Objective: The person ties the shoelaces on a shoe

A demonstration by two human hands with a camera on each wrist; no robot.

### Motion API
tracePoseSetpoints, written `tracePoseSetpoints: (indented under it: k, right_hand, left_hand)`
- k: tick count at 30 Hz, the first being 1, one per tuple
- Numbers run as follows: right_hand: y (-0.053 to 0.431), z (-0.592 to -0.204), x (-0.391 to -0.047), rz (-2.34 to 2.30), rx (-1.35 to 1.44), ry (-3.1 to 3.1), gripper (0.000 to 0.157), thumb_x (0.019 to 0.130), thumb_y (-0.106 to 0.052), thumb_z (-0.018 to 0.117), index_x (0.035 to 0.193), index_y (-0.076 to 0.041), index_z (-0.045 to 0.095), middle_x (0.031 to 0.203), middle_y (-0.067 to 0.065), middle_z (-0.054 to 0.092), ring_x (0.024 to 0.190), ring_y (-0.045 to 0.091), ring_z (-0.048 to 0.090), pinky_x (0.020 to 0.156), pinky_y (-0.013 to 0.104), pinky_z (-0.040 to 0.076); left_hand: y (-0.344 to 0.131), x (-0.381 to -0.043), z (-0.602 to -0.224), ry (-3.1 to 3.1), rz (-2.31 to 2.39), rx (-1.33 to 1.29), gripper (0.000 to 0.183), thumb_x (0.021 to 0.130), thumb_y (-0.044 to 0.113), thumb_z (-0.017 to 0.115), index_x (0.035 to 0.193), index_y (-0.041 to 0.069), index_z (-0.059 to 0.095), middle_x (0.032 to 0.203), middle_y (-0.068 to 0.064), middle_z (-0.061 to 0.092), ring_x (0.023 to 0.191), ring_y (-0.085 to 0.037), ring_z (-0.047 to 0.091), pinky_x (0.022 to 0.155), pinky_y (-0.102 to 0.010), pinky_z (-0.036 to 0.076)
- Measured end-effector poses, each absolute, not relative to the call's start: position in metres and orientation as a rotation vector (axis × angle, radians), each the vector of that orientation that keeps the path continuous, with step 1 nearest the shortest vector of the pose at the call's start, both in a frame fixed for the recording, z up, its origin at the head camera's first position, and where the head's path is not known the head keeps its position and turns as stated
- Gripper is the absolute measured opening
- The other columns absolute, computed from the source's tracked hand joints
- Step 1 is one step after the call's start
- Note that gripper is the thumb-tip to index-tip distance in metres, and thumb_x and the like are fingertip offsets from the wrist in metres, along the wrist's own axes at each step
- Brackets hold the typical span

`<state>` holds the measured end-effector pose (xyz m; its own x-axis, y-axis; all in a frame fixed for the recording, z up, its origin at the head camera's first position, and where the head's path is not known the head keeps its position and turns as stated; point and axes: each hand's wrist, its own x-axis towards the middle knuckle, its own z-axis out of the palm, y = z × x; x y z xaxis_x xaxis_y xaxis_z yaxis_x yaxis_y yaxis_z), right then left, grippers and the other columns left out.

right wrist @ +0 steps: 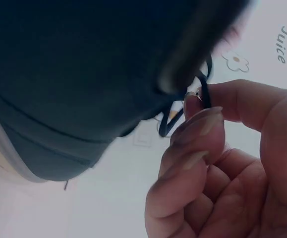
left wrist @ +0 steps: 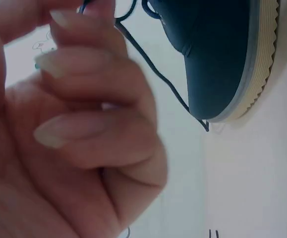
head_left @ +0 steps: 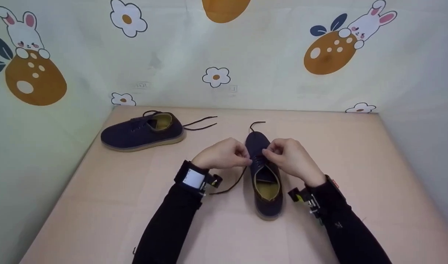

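Note:
A navy shoe (head_left: 268, 211) stands upright between the hands, its toe pointing away and its yellow-lined opening toward me. My left hand (head_left: 224, 154) is at the left of the lacing and pinches a dark shoelace; in the left wrist view the lace (left wrist: 155, 72) runs from near the fingertips past the toe. From the right side, my right hand (head_left: 295, 157) pinches another part of the lace (right wrist: 205, 91) between thumb and finger, above the shoe's tongue. One loose lace end lies beyond the toe, another on the table to the left. Thumb contact is partly hidden in the left wrist view.
A second navy shoe (head_left: 135, 135) rests at the back left of the table (head_left: 356, 176), toe to the left, its laces trailing right. Behind the table hangs a pale printed cloth (head_left: 264, 51) with rabbits and flowers.

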<state>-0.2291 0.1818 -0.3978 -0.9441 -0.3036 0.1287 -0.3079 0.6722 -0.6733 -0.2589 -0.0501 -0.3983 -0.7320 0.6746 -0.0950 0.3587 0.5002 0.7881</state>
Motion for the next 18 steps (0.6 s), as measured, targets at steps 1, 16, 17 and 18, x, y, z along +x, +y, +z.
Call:
tracePoseSetpoints:
  k: [1, 16, 17, 18]
  right_hand:
    - [0.183, -0.397, -0.229, 1.178, 0.522, -2.867, 0.017, 0.094, -0.024, 0.069, 0.081, -0.013, 0.069, 0.063, -0.005, 0.057, 0.053, 0.013, 0.05, 0.051, 0.026, 0.038]
    - [0.188, -0.391, -0.227, 1.29, 0.498, -2.898, 0.012, 0.094, -0.02, 0.065, 0.086, -0.011, 0.069, 0.063, -0.002, 0.061, 0.049, 0.016, 0.056, 0.046, 0.025, 0.041]
    - [0.189, -0.391, -0.227, 1.28, 0.498, -2.899, 0.012, 0.094, -0.02, 0.065, 0.086, -0.012, 0.069, 0.063, -0.002, 0.06, 0.049, 0.016, 0.056, 0.046, 0.025, 0.041]
    - [0.189, -0.391, -0.227, 1.273, 0.499, -2.9, 0.013, 0.094, -0.021, 0.065, 0.086, -0.012, 0.068, 0.063, -0.003, 0.06, 0.049, 0.015, 0.056, 0.046, 0.025, 0.041]
  left_hand:
    - [-0.051, -0.258, -0.398, 2.334, 1.073, 0.88, 0.012, 0.091, 0.018, 0.07, 0.081, 0.01, 0.072, 0.069, 0.008, 0.061, 0.057, -0.006, 0.046, 0.053, -0.022, 0.036]
    - [-0.069, -0.259, -0.397, 2.337, 0.693, 0.871, 0.012, 0.086, 0.021, 0.071, 0.075, 0.015, 0.069, 0.062, 0.011, 0.058, 0.053, -0.006, 0.049, 0.051, -0.022, 0.039]
    - [-0.071, -0.259, -0.397, 2.346, 0.683, 0.833, 0.011, 0.086, 0.021, 0.071, 0.076, 0.016, 0.069, 0.062, 0.009, 0.06, 0.054, -0.007, 0.051, 0.051, -0.023, 0.041]
    - [-0.074, -0.26, -0.396, 2.348, 0.683, 0.791, 0.01, 0.086, 0.021, 0.071, 0.077, 0.016, 0.069, 0.063, 0.008, 0.062, 0.054, -0.008, 0.053, 0.052, -0.024, 0.042]
